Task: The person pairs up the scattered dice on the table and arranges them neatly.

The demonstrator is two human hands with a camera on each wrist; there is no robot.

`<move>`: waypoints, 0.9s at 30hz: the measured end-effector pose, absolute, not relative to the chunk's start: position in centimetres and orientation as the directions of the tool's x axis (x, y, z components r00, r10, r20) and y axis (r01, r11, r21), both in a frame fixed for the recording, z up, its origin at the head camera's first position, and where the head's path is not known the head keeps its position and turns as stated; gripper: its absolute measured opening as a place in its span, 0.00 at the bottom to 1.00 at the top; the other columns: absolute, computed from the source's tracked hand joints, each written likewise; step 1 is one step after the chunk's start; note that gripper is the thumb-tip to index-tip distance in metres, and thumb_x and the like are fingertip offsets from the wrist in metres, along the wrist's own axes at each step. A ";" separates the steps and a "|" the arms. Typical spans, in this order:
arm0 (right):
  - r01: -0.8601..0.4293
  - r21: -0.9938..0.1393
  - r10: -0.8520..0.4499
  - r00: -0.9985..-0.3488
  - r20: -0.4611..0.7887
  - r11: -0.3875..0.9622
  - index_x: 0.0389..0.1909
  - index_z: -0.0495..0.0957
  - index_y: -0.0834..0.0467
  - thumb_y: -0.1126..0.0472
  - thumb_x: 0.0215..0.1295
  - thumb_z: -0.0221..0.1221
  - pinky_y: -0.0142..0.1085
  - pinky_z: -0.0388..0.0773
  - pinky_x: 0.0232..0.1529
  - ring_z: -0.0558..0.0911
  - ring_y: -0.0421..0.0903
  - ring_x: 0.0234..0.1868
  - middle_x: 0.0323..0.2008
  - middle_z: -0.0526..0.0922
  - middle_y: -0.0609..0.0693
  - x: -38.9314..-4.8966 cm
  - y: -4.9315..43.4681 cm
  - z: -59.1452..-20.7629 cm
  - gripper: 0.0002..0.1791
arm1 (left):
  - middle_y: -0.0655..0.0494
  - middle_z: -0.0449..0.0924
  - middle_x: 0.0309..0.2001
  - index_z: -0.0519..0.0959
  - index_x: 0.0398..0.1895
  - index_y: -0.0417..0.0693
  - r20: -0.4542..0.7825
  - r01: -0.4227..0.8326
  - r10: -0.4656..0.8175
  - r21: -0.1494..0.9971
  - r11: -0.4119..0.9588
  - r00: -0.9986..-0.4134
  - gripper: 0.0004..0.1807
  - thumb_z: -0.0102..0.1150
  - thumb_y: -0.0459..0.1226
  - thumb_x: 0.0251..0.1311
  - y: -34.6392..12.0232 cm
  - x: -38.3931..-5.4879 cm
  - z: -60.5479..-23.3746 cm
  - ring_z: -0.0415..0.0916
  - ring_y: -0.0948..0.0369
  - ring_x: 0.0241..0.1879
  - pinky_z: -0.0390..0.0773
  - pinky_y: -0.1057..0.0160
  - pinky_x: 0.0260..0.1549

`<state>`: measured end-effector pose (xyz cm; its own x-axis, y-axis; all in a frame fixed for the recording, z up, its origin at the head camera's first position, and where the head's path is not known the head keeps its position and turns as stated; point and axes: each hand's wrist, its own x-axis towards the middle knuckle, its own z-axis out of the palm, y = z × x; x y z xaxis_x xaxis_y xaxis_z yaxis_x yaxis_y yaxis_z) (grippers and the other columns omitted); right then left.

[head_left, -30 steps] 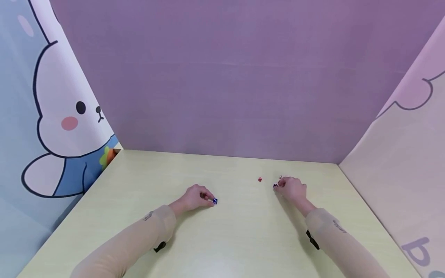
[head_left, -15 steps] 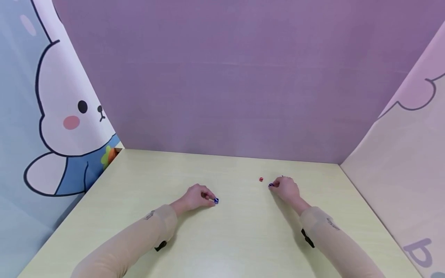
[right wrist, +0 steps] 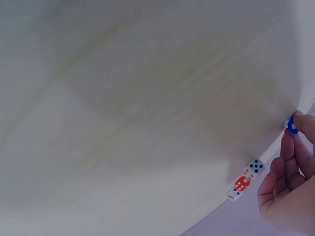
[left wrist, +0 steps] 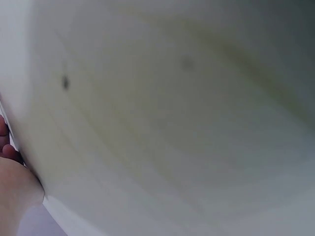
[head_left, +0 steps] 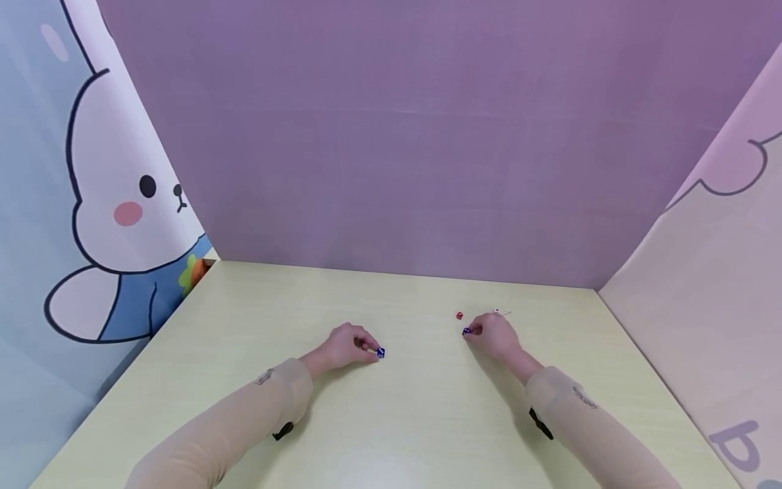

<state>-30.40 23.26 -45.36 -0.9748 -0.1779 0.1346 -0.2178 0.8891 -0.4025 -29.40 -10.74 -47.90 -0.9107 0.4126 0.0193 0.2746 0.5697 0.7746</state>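
The right blue die [head_left: 467,331] could slip or knock the red die [head_left: 459,316] close by, because the right hand [head_left: 496,336] pinches it with just the fingertips. The left hand [head_left: 344,344] pinches the left blue die [head_left: 381,353] near the middle of the surface [head_left: 391,421]. The 2 hands reach forward and point inward.

The left hand [left wrist: 17,191] is cut off in its wrist view. The red die [head_left: 459,316] is too small to read in the head view
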 end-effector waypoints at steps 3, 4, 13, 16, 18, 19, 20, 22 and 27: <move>-0.253 -0.403 -0.208 -0.966 0.153 0.879 0.30 0.84 0.59 0.61 0.52 0.68 0.36 0.74 0.33 0.77 0.40 0.28 0.26 0.83 0.47 -30.2 22.9 -45.5 0.06 | 0.62 0.77 0.27 0.85 0.31 0.54 0.022 0.279 0.415 0.773 0.570 -0.909 0.09 0.74 0.41 0.44 -10.7 -29.5 -47.9 0.70 0.64 0.30 0.69 0.65 0.35; -0.261 -0.406 -0.216 -0.964 0.154 0.876 0.29 0.84 0.58 0.62 0.52 0.68 0.36 0.74 0.33 0.77 0.40 0.28 0.26 0.83 0.46 -30.1 22.8 -45.5 0.05 | 0.62 0.77 0.27 0.85 0.31 0.54 0.018 0.275 0.413 0.773 0.571 -0.911 0.09 0.74 0.41 0.44 -10.7 -29.5 -47.9 0.70 0.64 0.30 0.69 0.65 0.35; -0.337 -0.430 -0.294 -0.941 0.165 0.837 0.28 0.84 0.58 0.63 0.49 0.70 0.32 0.72 0.32 0.74 0.38 0.27 0.24 0.80 0.44 -28.9 21.8 -45.5 0.05 | 0.62 0.76 0.27 0.85 0.31 0.53 0.004 0.260 0.409 0.777 0.573 -0.912 0.09 0.74 0.41 0.44 -10.6 -29.5 -47.6 0.69 0.65 0.30 0.68 0.67 0.34; -0.346 -0.455 -0.304 -0.938 0.165 0.821 0.28 0.84 0.58 0.63 0.48 0.70 0.31 0.73 0.31 0.75 0.37 0.26 0.24 0.80 0.44 -28.3 21.4 -45.6 0.06 | 0.62 0.77 0.27 0.85 0.31 0.53 0.005 0.259 0.409 0.781 0.568 -0.913 0.09 0.74 0.41 0.44 -10.6 -29.5 -47.6 0.69 0.65 0.29 0.68 0.67 0.34; -0.337 -0.479 -0.298 -0.941 0.158 0.811 0.28 0.84 0.58 0.63 0.48 0.70 0.29 0.73 0.31 0.75 0.37 0.27 0.24 0.81 0.43 -28.0 21.1 -45.7 0.06 | 0.62 0.77 0.27 0.85 0.31 0.53 0.002 0.253 0.406 0.784 0.567 -0.914 0.09 0.74 0.40 0.44 -10.6 -29.5 -47.6 0.69 0.64 0.29 0.69 0.66 0.34; -0.336 -0.489 -0.299 -0.941 0.155 0.805 0.29 0.84 0.58 0.63 0.48 0.70 0.29 0.72 0.31 0.75 0.37 0.27 0.24 0.81 0.43 -27.8 20.9 -45.8 0.07 | 0.62 0.77 0.27 0.85 0.31 0.53 -0.001 0.250 0.404 0.783 0.570 -0.915 0.09 0.74 0.40 0.44 -10.6 -29.5 -47.7 0.69 0.64 0.30 0.69 0.66 0.34; -0.339 -0.493 -0.303 -0.941 0.154 0.801 0.29 0.84 0.58 0.63 0.48 0.70 0.29 0.72 0.30 0.74 0.37 0.27 0.24 0.81 0.43 -27.6 20.7 -45.9 0.07 | 0.62 0.76 0.27 0.85 0.31 0.54 -0.004 0.246 0.401 0.784 0.569 -0.916 0.09 0.74 0.40 0.44 -10.6 -29.5 -47.7 0.69 0.64 0.30 0.69 0.66 0.34; -0.346 -0.501 -0.312 -0.938 0.152 0.793 0.28 0.84 0.57 0.63 0.48 0.70 0.29 0.72 0.30 0.74 0.37 0.26 0.24 0.80 0.42 -27.2 20.3 -45.9 0.06 | 0.62 0.76 0.27 0.85 0.31 0.54 -0.009 0.241 0.399 0.785 0.571 -0.917 0.09 0.74 0.40 0.44 -10.6 -29.5 -47.9 0.69 0.64 0.30 0.69 0.66 0.34; -0.368 -0.501 -0.342 -0.928 0.147 0.783 0.28 0.84 0.55 0.63 0.48 0.70 0.28 0.71 0.30 0.72 0.36 0.26 0.23 0.78 0.40 -26.4 19.0 -45.9 0.05 | 0.61 0.76 0.27 0.85 0.30 0.54 -0.015 0.228 0.389 0.789 0.570 -0.921 0.09 0.74 0.40 0.44 -10.6 -29.3 -47.9 0.69 0.63 0.30 0.69 0.66 0.34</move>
<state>-26.36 18.99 -45.91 -0.9281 -0.3420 0.1475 -0.3682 0.7830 -0.5014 -29.33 -10.63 -47.93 -0.9212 0.3888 -0.0152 0.2277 0.5703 0.7892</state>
